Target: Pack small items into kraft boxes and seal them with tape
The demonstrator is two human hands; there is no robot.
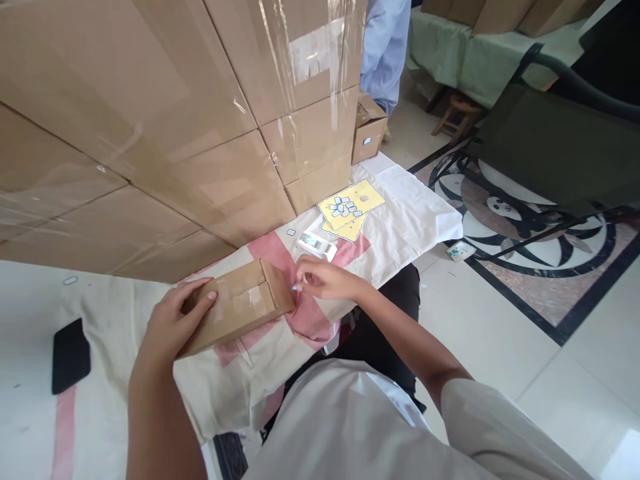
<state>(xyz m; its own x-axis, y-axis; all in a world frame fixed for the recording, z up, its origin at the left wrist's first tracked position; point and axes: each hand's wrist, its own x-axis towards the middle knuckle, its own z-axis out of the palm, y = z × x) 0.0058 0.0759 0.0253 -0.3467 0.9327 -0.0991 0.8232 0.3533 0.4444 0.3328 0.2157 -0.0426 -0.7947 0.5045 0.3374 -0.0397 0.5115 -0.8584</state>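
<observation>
A long brown cardboard box [235,293] lies at an angle on the cloth-covered table, with clear tape across its top. My left hand [183,313] is wrapped over the box's left end, thumb on top. Just off the right end face, my right hand [323,279] pinches a small whitish sticker [295,288], partly hidden by the fingers. Beyond that hand are a white device with a greenish window [317,245] and yellow sheets [373,195]. Several small blue-edged white stickers [345,207] lie on the sheets.
Large taped cartons [200,147] form a wall along the table's far side. A smaller box [369,133] bearing a sticker stands past them, near a person's blue trousers [385,50]. A black phone [71,357] lies at left. A dark folding chair [560,140] stands right.
</observation>
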